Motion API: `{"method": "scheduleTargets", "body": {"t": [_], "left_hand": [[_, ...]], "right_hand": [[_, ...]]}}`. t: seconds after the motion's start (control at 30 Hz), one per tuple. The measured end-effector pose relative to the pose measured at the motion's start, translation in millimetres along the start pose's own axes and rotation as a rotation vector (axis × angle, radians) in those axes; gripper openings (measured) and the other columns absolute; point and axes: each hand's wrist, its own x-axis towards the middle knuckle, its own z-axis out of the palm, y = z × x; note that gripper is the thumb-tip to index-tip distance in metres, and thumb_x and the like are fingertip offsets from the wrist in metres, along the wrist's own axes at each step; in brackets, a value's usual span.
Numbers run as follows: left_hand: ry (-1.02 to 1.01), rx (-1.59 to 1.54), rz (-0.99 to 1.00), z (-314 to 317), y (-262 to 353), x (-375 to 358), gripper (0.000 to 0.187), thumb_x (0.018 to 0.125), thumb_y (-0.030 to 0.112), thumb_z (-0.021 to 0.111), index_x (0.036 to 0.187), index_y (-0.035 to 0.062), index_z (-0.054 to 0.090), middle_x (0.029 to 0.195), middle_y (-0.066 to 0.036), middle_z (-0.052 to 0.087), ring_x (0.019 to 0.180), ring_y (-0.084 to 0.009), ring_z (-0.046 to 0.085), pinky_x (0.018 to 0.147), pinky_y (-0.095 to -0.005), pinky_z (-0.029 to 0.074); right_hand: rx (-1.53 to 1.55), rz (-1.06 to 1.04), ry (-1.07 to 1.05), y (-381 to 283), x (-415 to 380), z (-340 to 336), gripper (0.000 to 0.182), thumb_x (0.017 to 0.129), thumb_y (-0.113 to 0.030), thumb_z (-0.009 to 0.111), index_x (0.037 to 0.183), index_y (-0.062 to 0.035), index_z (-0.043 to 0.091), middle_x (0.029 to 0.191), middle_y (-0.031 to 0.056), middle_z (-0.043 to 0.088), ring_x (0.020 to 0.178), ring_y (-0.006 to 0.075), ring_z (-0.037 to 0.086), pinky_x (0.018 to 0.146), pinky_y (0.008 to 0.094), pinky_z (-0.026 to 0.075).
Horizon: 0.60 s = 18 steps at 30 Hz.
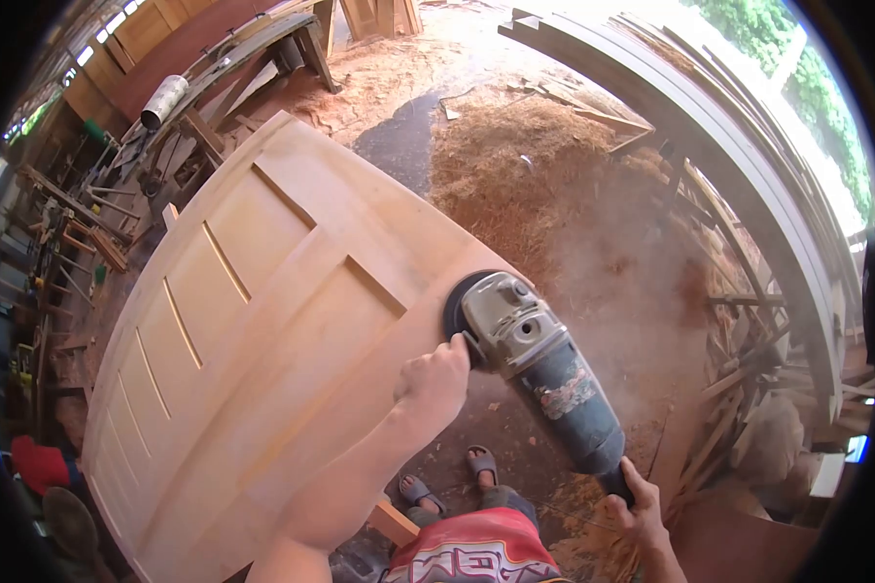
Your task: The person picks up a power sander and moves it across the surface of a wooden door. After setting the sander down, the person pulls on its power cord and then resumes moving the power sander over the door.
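Observation:
A large angle grinder (564, 389) lies slanted across the right edge of a pale wooden door panel (311, 321). Its round dark disc (462, 303) touches the panel near the corner. My left hand (436, 381) is closed at the grinder's head, beside the disc, on what looks like a side handle, mostly hidden by the fingers. My right hand (642, 510) is wrapped round the rear end of the grinder's body, near the bottom right. Recessed panels and narrow grooves run along the door's surface.
Dust hangs over a sawdust heap (515, 165) beyond the door. Long stacked planks (729, 165) curve along the right. A workbench (233, 58) with a white cylinder (165, 102) stands at the upper left. My sandalled feet (481, 464) are below the panel's edge.

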Motion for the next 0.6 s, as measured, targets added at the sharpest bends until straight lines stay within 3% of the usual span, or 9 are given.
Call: {"method": "scheduleTargets", "body": {"t": [0.07,0.13,0.2,0.37,0.4,0.57,0.6], "left_hand": [[-0.008,-0.032,-0.089,9,-21,-34,0.023,0.092,0.015,0.062,0.111,0.0045,0.055,0.097,-0.015,0.072,0.087,-0.0320,0.075,0.076,-0.0439,0.060],[-0.021,-0.052,-0.171,14,-44,-71,0.029,0.091,0.021,0.066,0.112,0.0035,0.055,0.097,-0.016,0.072,0.089,-0.0334,0.074,0.078,-0.0454,0.059],[-0.029,-0.064,-0.214,15,-60,-91,0.034,0.090,0.024,0.068,0.113,0.0030,0.055,0.097,-0.017,0.071,0.090,-0.0346,0.074,0.079,-0.0467,0.058],[-0.008,-0.082,-0.184,15,-37,-69,0.032,0.091,0.024,0.066,0.111,0.0027,0.055,0.095,-0.017,0.072,0.090,-0.0352,0.074,0.078,-0.0480,0.058],[0.014,-0.075,-0.150,15,-25,-52,0.029,0.092,0.023,0.065,0.110,0.0026,0.056,0.094,-0.017,0.073,0.090,-0.0349,0.074,0.077,-0.0476,0.059],[0.295,-0.041,0.140,8,30,33,0.010,0.094,0.009,0.056,0.103,0.0054,0.058,0.091,-0.013,0.073,0.082,-0.0279,0.076,0.068,-0.0392,0.062],[0.388,-0.029,0.192,6,32,37,0.009,0.093,0.009,0.056,0.101,0.0061,0.058,0.090,-0.013,0.073,0.080,-0.0280,0.076,0.067,-0.0392,0.062]], "right_hand": [[-0.063,-0.148,-0.038,-2,-8,15,0.060,0.083,-0.013,0.075,0.137,0.0024,0.055,0.098,0.0218,0.070,0.088,0.0329,0.072,0.079,0.0369,0.055],[-0.045,-0.040,-0.213,-15,-16,22,0.062,0.084,-0.018,0.076,0.138,0.0024,0.054,0.109,0.0256,0.069,0.095,0.0371,0.072,0.084,0.0385,0.056],[-0.054,-0.115,-0.249,-21,-18,34,0.064,0.082,-0.015,0.079,0.140,-0.0048,0.054,0.106,0.0248,0.069,0.091,0.0388,0.071,0.079,0.0402,0.056],[-0.015,-0.069,-0.193,-10,-17,19,0.064,0.081,-0.016,0.078,0.139,-0.0008,0.055,0.107,0.0256,0.069,0.090,0.0358,0.071,0.076,0.0393,0.056],[-0.075,-0.128,-0.107,-7,-9,11,0.063,0.080,-0.012,0.077,0.139,-0.0002,0.056,0.094,0.0219,0.069,0.082,0.0327,0.071,0.074,0.0362,0.055],[0.082,0.101,0.056,16,15,-24,0.063,0.091,-0.019,0.064,0.146,0.0054,0.046,0.078,0.0091,0.064,0.071,0.0143,0.064,0.068,0.0309,0.054],[0.186,0.178,0.071,16,20,-25,0.064,0.092,-0.021,0.065,0.147,0.0055,0.045,0.077,0.0081,0.064,0.070,0.0137,0.064,0.067,0.0292,0.053]]}}
